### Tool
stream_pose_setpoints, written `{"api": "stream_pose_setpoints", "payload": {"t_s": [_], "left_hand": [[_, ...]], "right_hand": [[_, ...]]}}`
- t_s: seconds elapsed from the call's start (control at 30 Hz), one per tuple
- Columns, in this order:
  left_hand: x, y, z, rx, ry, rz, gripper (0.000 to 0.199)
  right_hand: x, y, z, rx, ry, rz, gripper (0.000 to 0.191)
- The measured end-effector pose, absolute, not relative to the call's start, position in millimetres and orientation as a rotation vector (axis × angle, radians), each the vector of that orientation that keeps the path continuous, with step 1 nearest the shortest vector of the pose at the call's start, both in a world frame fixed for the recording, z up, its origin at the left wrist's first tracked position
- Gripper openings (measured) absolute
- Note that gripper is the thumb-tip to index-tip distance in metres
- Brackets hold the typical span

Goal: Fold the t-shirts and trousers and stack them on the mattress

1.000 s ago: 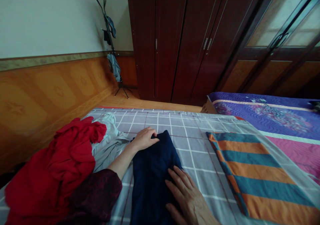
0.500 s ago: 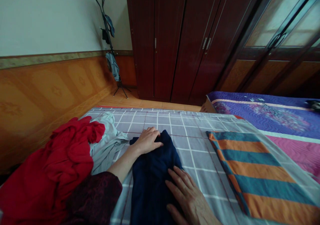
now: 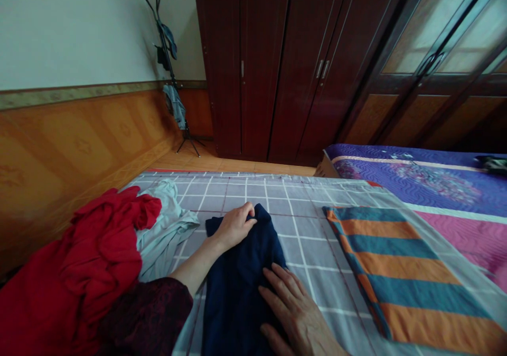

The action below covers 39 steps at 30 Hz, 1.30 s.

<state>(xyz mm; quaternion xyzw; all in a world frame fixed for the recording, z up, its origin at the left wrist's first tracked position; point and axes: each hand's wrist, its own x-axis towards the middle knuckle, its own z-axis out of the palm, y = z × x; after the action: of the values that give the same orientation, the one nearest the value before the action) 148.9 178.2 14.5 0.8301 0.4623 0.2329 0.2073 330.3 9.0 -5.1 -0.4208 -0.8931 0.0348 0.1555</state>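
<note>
A navy blue garment (image 3: 241, 287) lies in a long, narrow fold on the checked bedsheet in front of me. My left hand (image 3: 234, 226) is at its far end, fingers curled in and thumb close to them, gripping the cloth near the top edge. Flat on the garment's right side rests my right hand (image 3: 293, 308), its fingers spread. To the right lies a folded cloth with orange and teal stripes (image 3: 404, 271). A crumpled red garment (image 3: 91, 255) and a pale grey-green garment (image 3: 166, 229) are heaped at the left.
The grey checked bedsheet (image 3: 304, 240) spreads under everything. Beyond the bed stand a dark red wardrobe (image 3: 261, 71) and a coat rack (image 3: 168, 60) with hanging items. A second bed with a purple cover (image 3: 396, 171) adjoins at the right.
My left hand's fingers have curled in from a stretched, flat pose at the garment's far end. My right hand stays flat on the cloth. The view has shifted slightly.
</note>
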Motion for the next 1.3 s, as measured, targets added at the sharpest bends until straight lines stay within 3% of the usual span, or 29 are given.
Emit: {"api": "stream_pose_setpoints", "payload": {"t_s": [0.17,0.33,0.57,0.9,1.17,1.3], "left_hand": [[142,186,13,2.01,1.013,0.61,0.041],[145,186,21,1.981,0.944,0.842,0.026],[151,188,17,2.08,1.004,0.883,0.015],[130,197,13,2.581,1.6,0.432,0.023],[121,196,20,2.664,1.646,0.312,0.016],[137,178,30,2.652,1.374,0.551,0.024]], "right_hand": [[331,8,-7,-1.192,-2.537,0.002,0.047],[331,7,-10,-1.176,-2.513,-0.066,0.045],[332,12,-14,-1.172,-2.559,0.028,0.047],[332,11,-10,-1.175,-2.561,0.034,0.047],[332,12,-8,-1.176,-2.558,0.071,0.046],[331,9,-7,-1.168,-2.534,-0.037,0.046]]}}
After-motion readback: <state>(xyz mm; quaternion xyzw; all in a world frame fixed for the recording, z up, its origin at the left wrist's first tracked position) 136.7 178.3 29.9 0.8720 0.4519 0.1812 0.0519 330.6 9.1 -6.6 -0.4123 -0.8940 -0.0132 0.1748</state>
